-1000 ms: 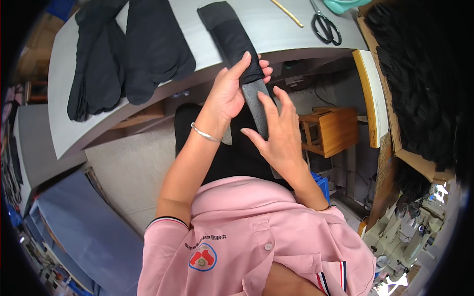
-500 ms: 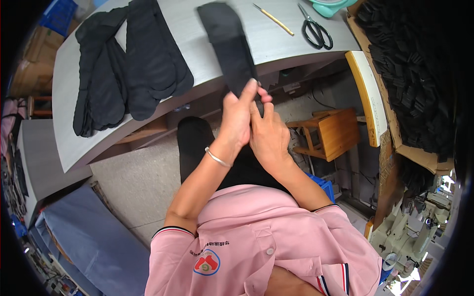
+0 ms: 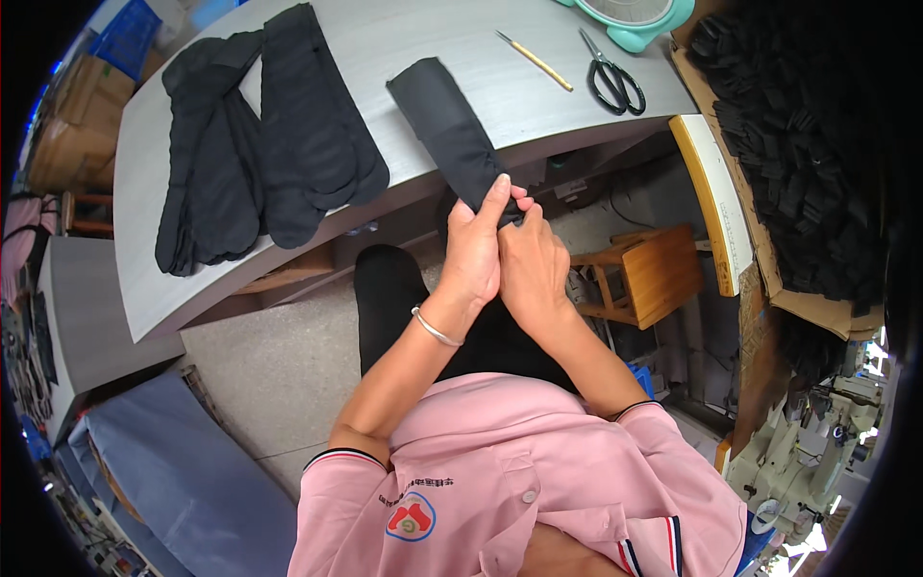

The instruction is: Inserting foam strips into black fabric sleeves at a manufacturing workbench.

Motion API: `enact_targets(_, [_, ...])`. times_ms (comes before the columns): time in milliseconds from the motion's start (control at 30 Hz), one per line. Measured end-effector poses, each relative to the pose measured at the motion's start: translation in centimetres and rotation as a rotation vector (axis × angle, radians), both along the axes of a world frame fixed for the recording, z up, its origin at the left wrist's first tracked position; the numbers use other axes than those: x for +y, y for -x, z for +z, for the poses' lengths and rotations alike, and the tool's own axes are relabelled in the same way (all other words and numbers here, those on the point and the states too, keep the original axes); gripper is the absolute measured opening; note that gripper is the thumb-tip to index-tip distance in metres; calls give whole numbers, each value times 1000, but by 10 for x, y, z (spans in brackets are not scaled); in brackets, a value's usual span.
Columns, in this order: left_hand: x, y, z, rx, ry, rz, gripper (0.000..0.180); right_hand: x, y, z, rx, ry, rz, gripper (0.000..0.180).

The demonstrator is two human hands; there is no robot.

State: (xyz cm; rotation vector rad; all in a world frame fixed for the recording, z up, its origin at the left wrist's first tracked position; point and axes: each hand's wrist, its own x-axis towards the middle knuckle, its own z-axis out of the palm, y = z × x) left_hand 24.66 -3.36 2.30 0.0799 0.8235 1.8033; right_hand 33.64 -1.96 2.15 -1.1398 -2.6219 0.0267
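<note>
- One long black fabric sock (image 3: 450,135) lies across the grey table's (image 3: 404,48) front edge, its near end gripped by both hands.
- The left hand (image 3: 473,258) and the right hand (image 3: 532,267) press together, fingers closed on that end.
- Two stacks of flat black socks (image 3: 260,144) lie on the left.
- One pair of black-handled scissors (image 3: 610,75) and one thin yellow stick (image 3: 535,60) lie beyond, well apart.

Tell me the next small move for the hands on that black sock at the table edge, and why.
Probably slide the black sock fully onto the grey table and flatten it. The left hand and right hand pinch its near end, which hangs over the table's edge, while the rest lies on top. A stack of black socks lies flat at the left.
</note>
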Motion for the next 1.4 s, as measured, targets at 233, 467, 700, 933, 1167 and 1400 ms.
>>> enact_targets(233, [10,40,-9,-3,2,75,25,-22,-9,12,-65,91,-8,65])
enact_targets(467, [3,18,-13,144,81,90,26,-2,4,-14,-120,-138,-7,47])
enact_targets(700, [-9,23,-12,31,50,-138,33,-6,9,-4,6,-6,-46,17])
enact_targets(933, [-7,6,-3,-55,102,-78,26,-10,6,-3,-235,-70,-67,4])
enact_targets(1167, [9,34,-5,-6,-117,-128,30,4,10,12,38,-9,26,32])
enact_targets(1400, [17,34,-21,13,27,-46,28,-1,5,-3,-170,9,-10,55])
